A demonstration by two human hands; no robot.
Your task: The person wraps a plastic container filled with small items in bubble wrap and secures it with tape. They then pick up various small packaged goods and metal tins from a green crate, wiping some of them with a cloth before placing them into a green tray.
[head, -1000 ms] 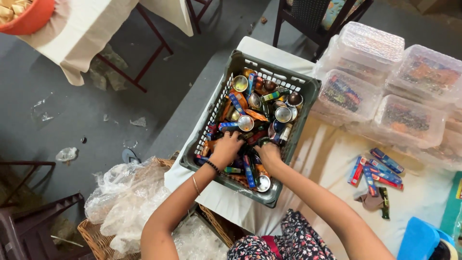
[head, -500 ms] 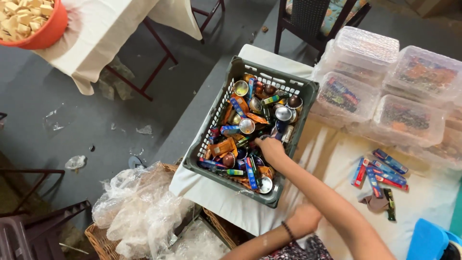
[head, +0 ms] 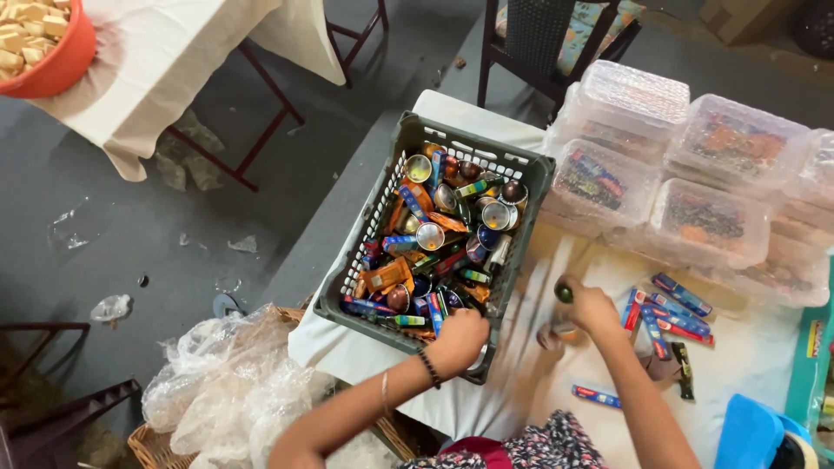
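A table [head: 764,373] with a white cloth holds a grey crate [head: 347,287] at its left edge. Clear plastic boxes [head: 686,165] sit stacked along the far edge. Small colourful packets [head: 669,317] lie loose near the middle.

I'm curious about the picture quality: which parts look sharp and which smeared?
Head view: the grey crate and its colourful packets are sharp; the right hand is motion-blurred, with streaks across the white cloth; the left hand is clearer; light is soft, without hard shadows.
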